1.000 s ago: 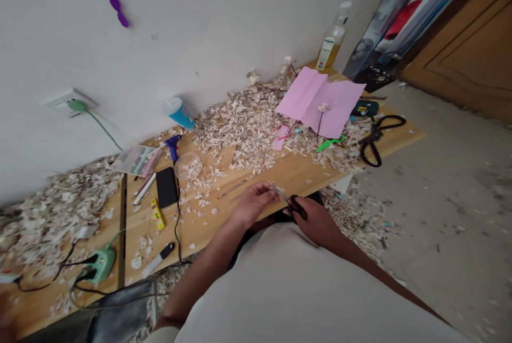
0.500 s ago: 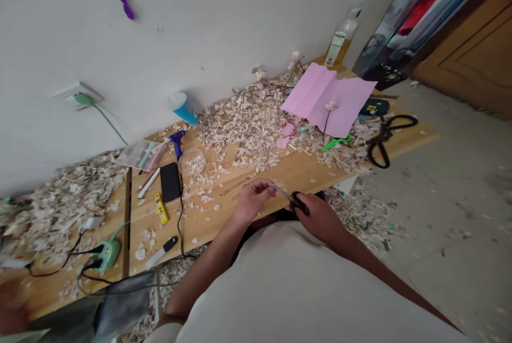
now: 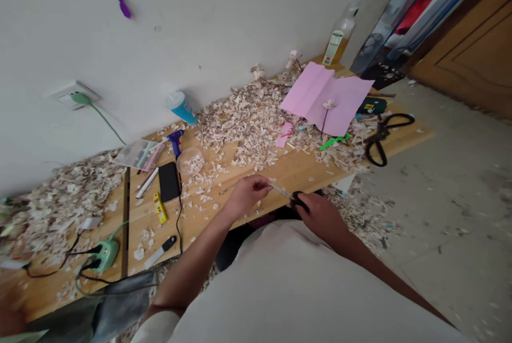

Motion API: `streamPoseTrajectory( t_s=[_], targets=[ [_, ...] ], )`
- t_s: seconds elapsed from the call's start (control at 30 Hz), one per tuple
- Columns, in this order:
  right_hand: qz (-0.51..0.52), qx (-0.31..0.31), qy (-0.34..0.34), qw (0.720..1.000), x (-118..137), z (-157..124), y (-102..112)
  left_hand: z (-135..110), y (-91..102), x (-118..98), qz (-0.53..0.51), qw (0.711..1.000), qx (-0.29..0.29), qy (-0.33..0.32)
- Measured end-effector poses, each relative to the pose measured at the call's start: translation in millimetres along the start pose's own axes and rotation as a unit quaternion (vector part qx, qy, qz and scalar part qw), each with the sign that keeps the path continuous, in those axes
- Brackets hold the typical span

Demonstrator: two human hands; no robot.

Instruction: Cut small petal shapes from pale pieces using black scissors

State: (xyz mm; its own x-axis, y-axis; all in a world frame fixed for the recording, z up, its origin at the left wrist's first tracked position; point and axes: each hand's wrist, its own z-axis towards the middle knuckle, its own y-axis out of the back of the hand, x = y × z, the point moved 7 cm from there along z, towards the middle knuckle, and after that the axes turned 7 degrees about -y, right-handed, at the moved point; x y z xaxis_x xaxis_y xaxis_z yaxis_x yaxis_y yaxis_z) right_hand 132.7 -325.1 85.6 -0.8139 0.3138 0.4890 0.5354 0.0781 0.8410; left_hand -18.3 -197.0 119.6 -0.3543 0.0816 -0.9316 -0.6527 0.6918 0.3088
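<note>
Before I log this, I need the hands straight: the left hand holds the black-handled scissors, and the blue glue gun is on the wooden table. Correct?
Wrong hand: the head view shows the right hand holding the black-handled scissors.

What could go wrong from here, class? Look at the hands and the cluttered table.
1. The scissors in the right hand point towards the left hand, its fingertips close to the blades, so a slip might nick them.
2. The black cord runs over the table edge near the left forearm; the arm could snag it.
3. The larger shears lie at the front edge; a knock may drop them.
</note>
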Motion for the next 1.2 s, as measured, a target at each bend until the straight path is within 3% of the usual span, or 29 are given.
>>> streamPoseTrajectory(
  t_s=[0.17,0.3,0.57,0.87,1.03,1.2],
  targets=[
    [0.126,-0.038,-0.035,0.991,-5.9,-1.3,4.5,-1.1,-8.4,5.2,-0.160,0.985,0.000,0.060],
    [0.090,-0.034,-0.006,0.995,3.4,-4.2,6.1,-4.0,-17.5,10.1,-0.229,0.969,-0.027,0.088],
    [0.019,0.010,-0.003,1.000,8.7,-7.2,2.8,-7.8,-11.9,-1.7,-0.072,0.995,-0.015,0.070],
    [-0.049,-0.009,-0.018,0.999,-4.8,-6.4,2.9,-8.0,-5.7,-10.1,0.072,0.997,-0.005,0.022],
    [0.020,-0.037,-0.040,0.998,-13.4,-4.7,7.2,-8.1,-9.8,-2.3,0.028,0.999,-0.016,0.043],
    [0.148,-0.038,-0.036,0.988,1.1,-5.7,4.5,-10.3,-25.2,9.7,-0.091,0.993,-0.005,0.072]
  ],
)
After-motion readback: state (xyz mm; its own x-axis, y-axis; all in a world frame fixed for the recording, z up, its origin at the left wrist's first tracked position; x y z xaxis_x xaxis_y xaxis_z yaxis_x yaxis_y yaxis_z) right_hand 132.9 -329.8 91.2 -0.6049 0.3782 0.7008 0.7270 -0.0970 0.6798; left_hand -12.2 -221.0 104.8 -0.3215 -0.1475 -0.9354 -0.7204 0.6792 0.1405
